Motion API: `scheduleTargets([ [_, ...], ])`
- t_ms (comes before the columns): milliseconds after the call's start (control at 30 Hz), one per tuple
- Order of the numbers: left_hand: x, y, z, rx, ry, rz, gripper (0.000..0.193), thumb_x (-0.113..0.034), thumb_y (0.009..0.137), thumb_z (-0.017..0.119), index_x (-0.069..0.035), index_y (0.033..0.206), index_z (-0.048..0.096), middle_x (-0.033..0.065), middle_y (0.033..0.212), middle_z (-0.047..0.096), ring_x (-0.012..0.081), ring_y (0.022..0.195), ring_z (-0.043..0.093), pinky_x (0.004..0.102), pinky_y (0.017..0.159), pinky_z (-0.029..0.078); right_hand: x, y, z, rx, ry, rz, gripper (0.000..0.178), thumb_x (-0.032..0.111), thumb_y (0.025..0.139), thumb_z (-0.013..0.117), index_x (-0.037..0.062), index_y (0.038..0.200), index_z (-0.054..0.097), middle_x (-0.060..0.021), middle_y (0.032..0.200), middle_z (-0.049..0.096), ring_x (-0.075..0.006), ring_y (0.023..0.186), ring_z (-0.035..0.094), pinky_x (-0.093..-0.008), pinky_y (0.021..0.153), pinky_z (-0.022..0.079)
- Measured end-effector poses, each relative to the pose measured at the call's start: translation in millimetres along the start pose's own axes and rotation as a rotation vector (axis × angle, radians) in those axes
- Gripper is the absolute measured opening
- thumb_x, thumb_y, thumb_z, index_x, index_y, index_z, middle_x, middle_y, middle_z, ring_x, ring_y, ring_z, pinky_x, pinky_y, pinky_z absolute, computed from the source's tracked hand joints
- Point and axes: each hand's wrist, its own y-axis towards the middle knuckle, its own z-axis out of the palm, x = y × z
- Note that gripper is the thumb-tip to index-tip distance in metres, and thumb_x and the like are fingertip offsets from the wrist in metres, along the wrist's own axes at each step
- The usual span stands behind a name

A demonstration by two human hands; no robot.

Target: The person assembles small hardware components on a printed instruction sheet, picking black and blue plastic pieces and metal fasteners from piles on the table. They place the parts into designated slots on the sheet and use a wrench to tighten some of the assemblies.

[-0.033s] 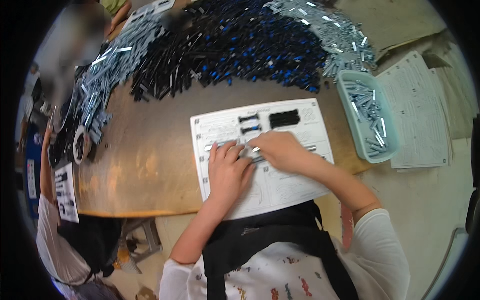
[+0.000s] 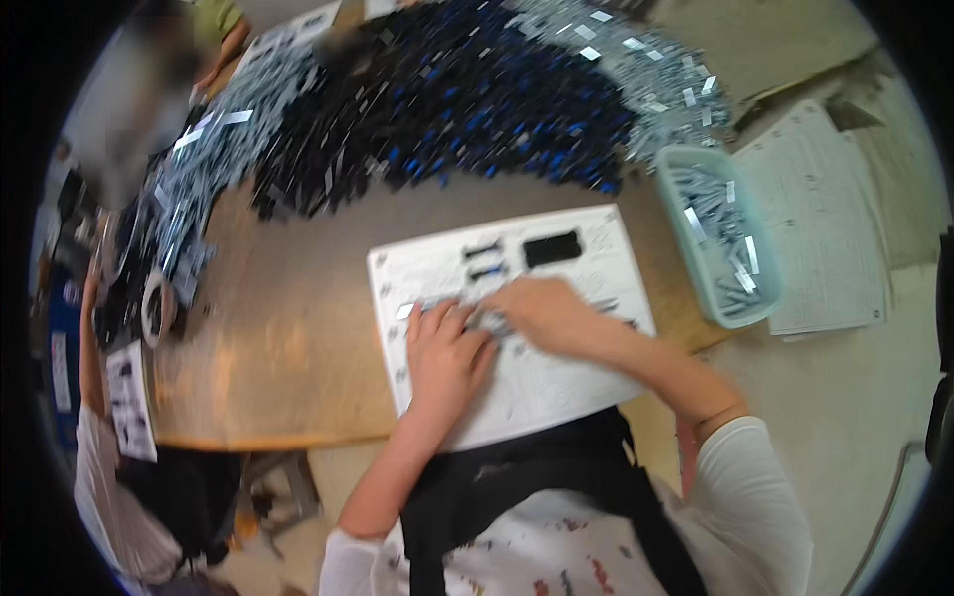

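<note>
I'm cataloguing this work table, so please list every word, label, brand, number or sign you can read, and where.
No text is readable.
White sheet in the middle: print, too blurred.
Papers at the right: faint print, too small and blurred.
Sheet at the table's left edge: dark shapes, any words too blurred.
White patch at far left: too small.
Sheet at the top left: too small.

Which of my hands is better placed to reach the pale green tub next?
Probably your right hand: it is nearer the tub, which stands to its right; your left hand lies farther away.
</note>
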Motion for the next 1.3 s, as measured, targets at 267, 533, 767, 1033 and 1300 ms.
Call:
scheduleTargets([
  [267, 50, -29, -37, -0.324, -0.223, -0.265, 0.007, -0.004, 0.084, 0.068, -0.001, 0.091, 0.068, 0.0133, 0.105, 0.066, 0.0305, 0.106, 0.057, 0.0411, 0.094, 0.043, -132, 19, -103, -0.593, -0.135, 0.444, 0.021, 0.016, 0.085, 0.06, 0.0111, 0.101, 0.073, -0.0135, 0.086, 0.072, -0.035, 0.082, 0.069, -0.0464, 0.073, 0.055],
  [533, 90, -52, -31, -0.396, -0.19, -0.395, 0.005, -0.003, 0.088, 0.064, 0.001, 0.088, 0.065, 0.0136, 0.093, 0.067, 0.0287, 0.094, 0.059, 0.0378, 0.085, 0.046, -251, 39, -131, 0.052, -0.716, 0.675, 0.019, 0.012, 0.08, 0.067, 0.0089, 0.099, 0.068, -0.0103, 0.099, 0.072, -0.0292, 0.094, 0.07, -0.0416, 0.075, 0.056],
  [767, 93, -52, -30, -0.399, -0.253, -0.433, 0.005, -0.002, 0.088, 0.063, 0.002, 0.088, 0.066, 0.0133, 0.091, 0.066, 0.0276, 0.092, 0.059, 0.0373, 0.084, 0.046, -266, 47, -108, -0.054, -0.771, 0.454, 0.016, 0.008, 0.08, 0.064, 0.0068, 0.096, 0.062, -0.0112, 0.085, 0.07, -0.0316, 0.083, 0.07, -0.043, 0.071, 0.055],
  [1033, 104, -60, -21, -0.46, -0.333, -0.448, 0.004, -0.001, 0.088, 0.063, 0.002, 0.088, 0.065, 0.0122, 0.091, 0.065, 0.0257, 0.092, 0.058, 0.0369, 0.083, 0.046, -252, 27, -127, -0.472, -0.555, 0.573, 0.013, 0.018, 0.078, 0.065, 0.0084, 0.086, 0.065, -0.0131, 0.08, 0.069, -0.0343, 0.079, 0.068, -0.0485, 0.07, 0.052],
  [1300, 109, -61, -18, -0.466, -0.469, -0.565, 0.009, -0.005, 0.094, 0.062, 0.003, 0.091, 0.064, 0.0102, 0.096, 0.064, 0.0195, 0.091, 0.058, 0.0315, 0.081, 0.046, -265, 0, -164, -0.519, -0.472, 0.763, 0.024, 0.015, 0.08, 0.061, 0.007, 0.102, 0.062, -0.0163, 0.086, 0.07, -0.0378, 0.084, 0.068, -0.0498, 0.072, 0.052],
])
